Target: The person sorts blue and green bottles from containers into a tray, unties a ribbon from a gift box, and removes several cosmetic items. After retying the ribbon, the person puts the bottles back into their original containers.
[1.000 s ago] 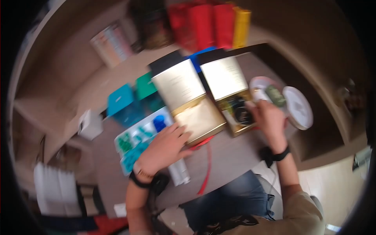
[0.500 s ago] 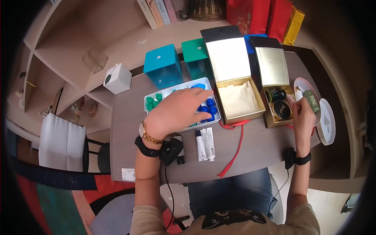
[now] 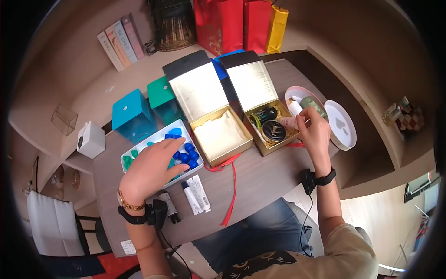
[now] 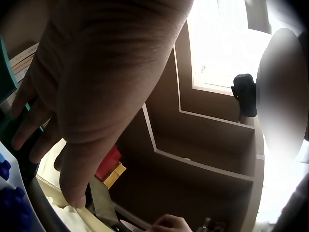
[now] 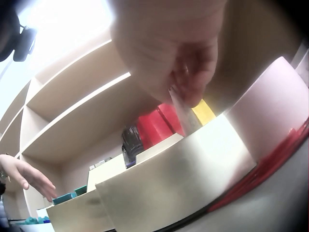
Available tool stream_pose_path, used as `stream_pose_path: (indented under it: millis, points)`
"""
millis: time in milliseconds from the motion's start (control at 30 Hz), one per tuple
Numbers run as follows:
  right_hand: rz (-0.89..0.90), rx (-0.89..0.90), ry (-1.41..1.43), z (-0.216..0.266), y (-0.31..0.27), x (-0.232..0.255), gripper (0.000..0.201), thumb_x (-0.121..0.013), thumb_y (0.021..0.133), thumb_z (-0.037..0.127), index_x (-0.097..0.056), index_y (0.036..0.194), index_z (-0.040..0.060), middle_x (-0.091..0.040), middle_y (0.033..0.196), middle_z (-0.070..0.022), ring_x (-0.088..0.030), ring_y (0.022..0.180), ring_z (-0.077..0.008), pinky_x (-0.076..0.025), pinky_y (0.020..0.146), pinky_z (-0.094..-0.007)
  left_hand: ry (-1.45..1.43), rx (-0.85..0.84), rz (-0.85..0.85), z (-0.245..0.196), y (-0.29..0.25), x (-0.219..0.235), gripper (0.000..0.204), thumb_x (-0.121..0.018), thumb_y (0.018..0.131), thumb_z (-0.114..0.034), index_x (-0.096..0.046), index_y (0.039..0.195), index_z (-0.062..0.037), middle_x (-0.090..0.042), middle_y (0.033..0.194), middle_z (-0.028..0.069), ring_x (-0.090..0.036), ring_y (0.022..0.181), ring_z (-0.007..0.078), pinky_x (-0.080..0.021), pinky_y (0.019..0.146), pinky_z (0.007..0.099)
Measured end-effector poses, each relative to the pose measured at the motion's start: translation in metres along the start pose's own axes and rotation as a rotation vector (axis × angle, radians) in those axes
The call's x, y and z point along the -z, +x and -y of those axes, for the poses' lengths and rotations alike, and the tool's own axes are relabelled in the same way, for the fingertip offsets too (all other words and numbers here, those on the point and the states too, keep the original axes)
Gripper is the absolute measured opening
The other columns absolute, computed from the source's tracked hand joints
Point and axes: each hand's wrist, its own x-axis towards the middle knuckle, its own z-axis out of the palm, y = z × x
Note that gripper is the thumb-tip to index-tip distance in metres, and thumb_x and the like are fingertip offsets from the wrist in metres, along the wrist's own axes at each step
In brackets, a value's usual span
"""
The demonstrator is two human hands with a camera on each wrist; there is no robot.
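Observation:
My left hand (image 3: 155, 162) is over a white compartment tray (image 3: 126, 173) of blue, teal and green pieces, fingers spread and holding nothing. At the right side of a gold box (image 3: 266, 149), my right hand (image 3: 316, 135) pinches a pale pink item (image 3: 289, 122); in the right wrist view this pale item (image 5: 186, 113) points down from the fingertips above the box wall. Inside that box lie a round black tin (image 3: 273, 131) and a dark green bottle (image 3: 267, 114). Between the hands, another gold box (image 3: 218, 156) stands open, lined with cream cloth (image 3: 220, 132).
Right of the boxes are an oval dish (image 3: 302, 90) with a white bottle and green item, and a white lid (image 3: 340, 125). Two tubes (image 3: 196, 195) and a dark bottle (image 3: 168, 204) lie in front of the tray. Behind it stand teal (image 3: 132, 111) and green boxes (image 3: 160, 93).
The head view has turned, shifting the table's contents within the picture. My left hand, earlier near the cloth-lined box, is over the tray. My right hand stays beside the right-hand box.

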Motion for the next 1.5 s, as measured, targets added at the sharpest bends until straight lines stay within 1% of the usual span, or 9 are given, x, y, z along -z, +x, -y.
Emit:
stream_pose_path:
  millis: [100, 267, 500, 633, 767, 1000, 1100, 1300, 1500]
  points:
    - [-0.074, 0.06, 0.042, -0.003, 0.004, 0.002, 0.01, -0.072, 0.089, 0.01, -0.064, 0.092, 0.0049, -0.069, 0.081, -0.0108, -0.068, 0.068, -0.0258, -0.053, 0.062, -0.0364, 0.0, 0.051, 0.036, 0.0, 0.003, -0.001, 0.063, -0.077, 0.09, -0.032, -0.055, 0.143, -0.0075, -0.063, 0.133, 0.0184, -0.062, 0.118, 0.0368, -0.051, 0.1, 0.0416]
    - [-0.03, 0.104, 0.052, -0.006, 0.004, -0.006, 0.01, -0.073, 0.088, 0.011, -0.067, 0.093, 0.0053, -0.069, 0.083, -0.0116, -0.069, 0.07, -0.0278, -0.054, 0.064, -0.037, 0.004, -0.011, -0.006, -0.006, 0.007, 0.0, 0.055, -0.078, 0.088, -0.026, -0.059, 0.134, -0.0037, -0.066, 0.128, 0.0182, -0.063, 0.115, 0.0371, -0.051, 0.098, 0.0416]
    - [0.142, 0.038, 0.038, -0.003, 0.0, -0.002, 0.018, -0.074, 0.089, 0.022, -0.07, 0.092, 0.0042, -0.068, 0.072, -0.0132, -0.069, 0.066, -0.0314, -0.054, 0.062, -0.0405, -0.01, -0.427, -0.263, -0.035, 0.032, -0.021, 0.03, -0.078, 0.085, -0.018, -0.069, 0.111, -0.0052, -0.071, 0.111, 0.0121, -0.066, 0.108, 0.0324, -0.052, 0.094, 0.0415]
    - [0.194, 0.014, 0.121, -0.006, 0.001, 0.007, 0.021, -0.072, 0.09, 0.025, -0.071, 0.09, 0.0033, -0.067, 0.066, -0.0163, -0.069, 0.064, -0.0337, -0.054, 0.062, -0.042, -0.003, -0.597, -0.189, -0.067, 0.072, -0.035, 0.024, -0.077, 0.087, -0.018, -0.069, 0.104, -0.0044, -0.069, 0.112, 0.0115, -0.066, 0.106, 0.0307, -0.053, 0.093, 0.0414]
    - [0.084, -0.051, 0.185, -0.007, -0.001, 0.018, 0.022, -0.072, 0.092, 0.025, -0.072, 0.091, 0.0036, -0.069, 0.071, -0.016, -0.069, 0.063, -0.0321, -0.053, 0.06, -0.0401, -0.018, -0.713, -0.117, -0.09, 0.132, -0.053, 0.03, -0.076, 0.085, -0.016, -0.064, 0.111, -0.0042, -0.066, 0.123, 0.0106, -0.06, 0.118, 0.0314, -0.051, 0.098, 0.0401]
    - [0.046, -0.1, 0.281, -0.022, -0.02, 0.033, 0.01, -0.07, 0.091, 0.012, -0.071, 0.096, 0.0035, -0.07, 0.081, -0.0137, -0.066, 0.06, -0.024, -0.052, 0.057, -0.0357, 0.14, -0.699, 0.143, -0.112, 0.214, -0.084, 0.058, -0.083, 0.062, -0.017, -0.063, 0.115, -0.0067, -0.066, 0.113, 0.0096, -0.058, 0.118, 0.0289, -0.047, 0.098, 0.0424]
    - [0.033, -0.1, 0.334, -0.026, -0.025, 0.034, 0.01, -0.07, 0.09, 0.01, -0.071, 0.097, 0.0034, -0.068, 0.078, -0.013, -0.064, 0.058, -0.0211, -0.05, 0.056, -0.0333, 0.271, -0.673, 0.167, -0.119, 0.22, -0.094, 0.056, -0.082, 0.062, -0.018, -0.063, 0.114, -0.0067, -0.065, 0.107, 0.0096, -0.058, 0.112, 0.0283, -0.047, 0.095, 0.0437]
    - [0.029, -0.099, 0.392, -0.024, -0.018, 0.031, 0.011, -0.071, 0.091, 0.01, -0.071, 0.098, 0.0017, -0.066, 0.073, -0.0105, -0.058, 0.056, -0.015, -0.048, 0.055, -0.0297, 0.119, -0.58, 0.037, -0.128, 0.203, -0.062, 0.065, -0.082, 0.063, -0.018, -0.055, 0.121, -0.0047, -0.056, 0.109, 0.0135, -0.057, 0.106, 0.0345, -0.049, 0.089, 0.0434]
    - [0.072, -0.09, 0.42, -0.025, -0.006, 0.024, 0.012, -0.071, 0.092, 0.011, -0.071, 0.099, 0.0018, -0.066, 0.072, -0.0102, -0.058, 0.057, -0.0135, -0.048, 0.055, -0.0291, -0.021, -0.44, -0.088, -0.084, 0.169, -0.016, 0.069, -0.084, 0.066, -0.019, -0.053, 0.125, -0.0038, -0.052, 0.112, 0.0149, -0.056, 0.107, 0.0351, -0.049, 0.093, 0.0404]
